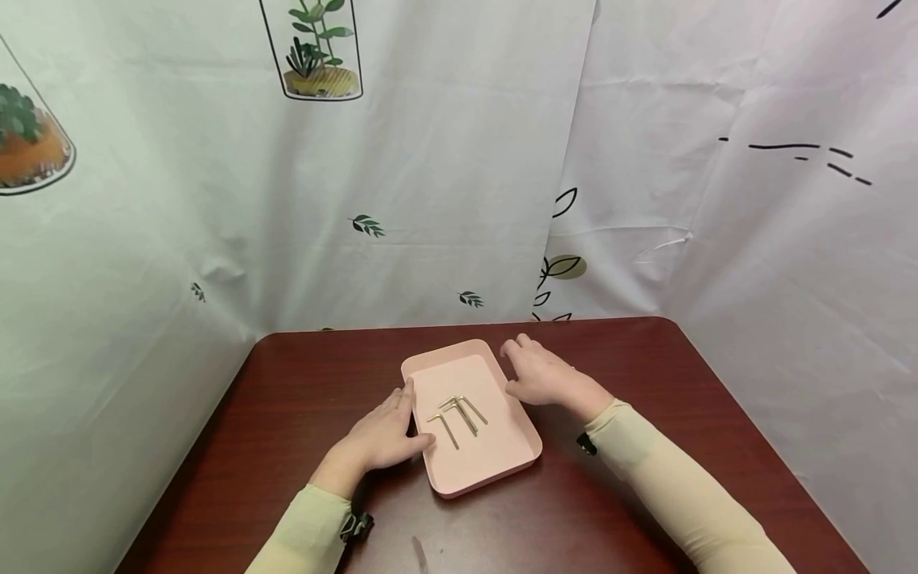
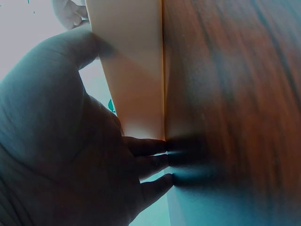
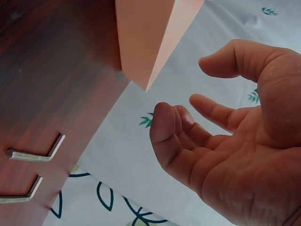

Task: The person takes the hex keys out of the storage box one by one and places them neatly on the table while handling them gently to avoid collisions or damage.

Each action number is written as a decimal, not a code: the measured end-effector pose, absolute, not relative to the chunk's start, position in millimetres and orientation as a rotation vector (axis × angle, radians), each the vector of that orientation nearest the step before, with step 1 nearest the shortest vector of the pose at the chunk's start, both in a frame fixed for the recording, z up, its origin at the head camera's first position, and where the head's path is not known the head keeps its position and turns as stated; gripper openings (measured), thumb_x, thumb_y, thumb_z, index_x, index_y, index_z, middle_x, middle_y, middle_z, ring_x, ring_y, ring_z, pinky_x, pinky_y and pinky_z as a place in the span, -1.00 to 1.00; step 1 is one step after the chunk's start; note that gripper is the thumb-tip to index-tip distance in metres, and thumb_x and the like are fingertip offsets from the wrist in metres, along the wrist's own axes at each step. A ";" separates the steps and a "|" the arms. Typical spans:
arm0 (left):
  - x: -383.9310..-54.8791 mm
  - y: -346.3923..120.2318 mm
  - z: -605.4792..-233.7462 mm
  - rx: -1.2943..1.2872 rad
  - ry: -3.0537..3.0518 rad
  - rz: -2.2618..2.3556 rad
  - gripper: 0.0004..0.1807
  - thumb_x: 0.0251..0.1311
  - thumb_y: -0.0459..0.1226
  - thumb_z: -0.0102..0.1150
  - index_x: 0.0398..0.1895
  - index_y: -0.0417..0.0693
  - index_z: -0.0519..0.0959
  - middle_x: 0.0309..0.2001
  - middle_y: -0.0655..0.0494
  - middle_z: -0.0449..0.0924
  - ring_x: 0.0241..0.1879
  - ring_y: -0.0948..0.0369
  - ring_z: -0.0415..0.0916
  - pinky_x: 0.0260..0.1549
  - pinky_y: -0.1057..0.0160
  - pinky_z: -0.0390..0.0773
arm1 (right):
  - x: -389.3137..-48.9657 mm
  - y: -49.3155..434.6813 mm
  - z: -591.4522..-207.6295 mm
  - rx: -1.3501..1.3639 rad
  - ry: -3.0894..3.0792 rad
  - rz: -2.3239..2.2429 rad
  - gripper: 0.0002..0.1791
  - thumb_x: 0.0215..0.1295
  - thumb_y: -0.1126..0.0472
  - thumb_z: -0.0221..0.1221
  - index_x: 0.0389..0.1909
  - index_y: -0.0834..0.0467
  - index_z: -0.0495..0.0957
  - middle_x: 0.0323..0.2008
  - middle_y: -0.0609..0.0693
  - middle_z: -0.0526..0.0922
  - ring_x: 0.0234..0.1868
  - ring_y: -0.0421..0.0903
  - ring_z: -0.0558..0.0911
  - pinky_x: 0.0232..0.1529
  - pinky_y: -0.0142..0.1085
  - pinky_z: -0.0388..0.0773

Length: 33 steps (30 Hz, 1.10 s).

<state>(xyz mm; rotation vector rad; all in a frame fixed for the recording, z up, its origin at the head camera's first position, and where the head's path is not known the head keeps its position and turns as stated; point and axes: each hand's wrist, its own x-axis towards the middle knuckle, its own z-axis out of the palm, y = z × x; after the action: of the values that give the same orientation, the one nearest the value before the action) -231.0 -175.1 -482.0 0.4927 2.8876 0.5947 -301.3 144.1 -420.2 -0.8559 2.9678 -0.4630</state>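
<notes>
Hex keys (image 1: 466,418) lie inside the pink tray (image 1: 495,458), on the table (image 1: 337,363). Two further hex keys (image 3: 33,156) lie outside it; collection is judged partly complete, these two outstanding. Left hand (image 1: 383,434): fingers extended at the tray's side, thumb across rim. Right hand (image 1: 541,375): loosely curved beside the tray, holding nothing.

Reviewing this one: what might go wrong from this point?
1. The L-shaped keys lie loose in the tray, so they could slide about if it tips.
2. The left hand has its thumb over the rim; a heavy press there might tilt or shift the tray.
3. The right wrist view shows two other keys on the table, near its edge; a sweep of the right hand might knock them off.
</notes>
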 end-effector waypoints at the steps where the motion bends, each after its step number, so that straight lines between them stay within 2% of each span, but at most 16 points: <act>1: -230.9 -175.1 -481.9 0.494 2.888 0.597 0.27 0.41 0.18 0.32 0.77 -0.48 -0.10 0.71 -0.46 0.08 0.71 -0.29 0.08 0.62 -0.20 0.26 | -300.9 142.7 -420.4 -0.857 2.968 -0.460 -0.46 0.27 0.29 0.35 0.27 0.33 0.56 0.00 0.18 0.52 -0.07 0.08 0.56 -0.01 0.00 0.63; 10: -230.3 -173.7 -480.5 0.492 2.890 0.590 0.27 0.40 0.20 0.32 0.78 -0.46 -0.11 0.70 -0.47 0.11 0.71 -0.29 0.08 0.62 -0.21 0.26 | -298.8 134.2 -422.2 -0.936 2.950 -0.466 -0.47 0.32 0.29 0.36 0.30 0.33 0.57 0.01 0.16 0.53 -0.06 0.06 0.56 -0.02 -0.03 0.65; 18: -230.4 -174.0 -480.0 0.496 2.885 0.596 0.26 0.41 0.18 0.32 0.77 -0.47 -0.10 0.71 -0.46 0.08 0.71 -0.29 0.07 0.62 -0.21 0.25 | -297.2 126.0 -423.1 -0.994 2.934 -0.456 -0.44 0.24 0.28 0.36 0.27 0.29 0.55 0.01 0.16 0.53 -0.03 0.08 0.58 0.04 -0.03 0.63; 26: -230.9 -174.6 -480.3 0.502 2.886 0.608 0.25 0.40 0.16 0.32 0.76 -0.50 -0.09 0.71 -0.47 0.08 0.71 -0.30 0.07 0.62 -0.22 0.25 | -295.3 117.2 -424.8 -1.044 2.912 -0.451 -0.45 0.21 0.28 0.36 0.24 0.26 0.56 -0.04 0.15 0.54 -0.07 0.09 0.59 -0.01 -0.03 0.63; 33: -230.6 -175.2 -480.8 0.509 2.890 0.609 0.26 0.40 0.17 0.32 0.76 -0.51 -0.09 0.70 -0.49 0.09 0.71 -0.31 0.08 0.62 -0.22 0.26 | -294.7 108.9 -427.3 -1.054 2.884 -0.419 -0.44 0.24 0.28 0.38 0.28 0.25 0.55 0.06 0.19 0.56 0.00 0.10 0.61 0.05 -0.04 0.63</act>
<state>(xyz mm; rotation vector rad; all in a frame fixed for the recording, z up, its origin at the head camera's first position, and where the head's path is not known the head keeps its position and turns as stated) -230.6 -175.2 -480.8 0.5090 2.8904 0.6093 -294.7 108.9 -427.3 -1.0539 2.8838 -0.4187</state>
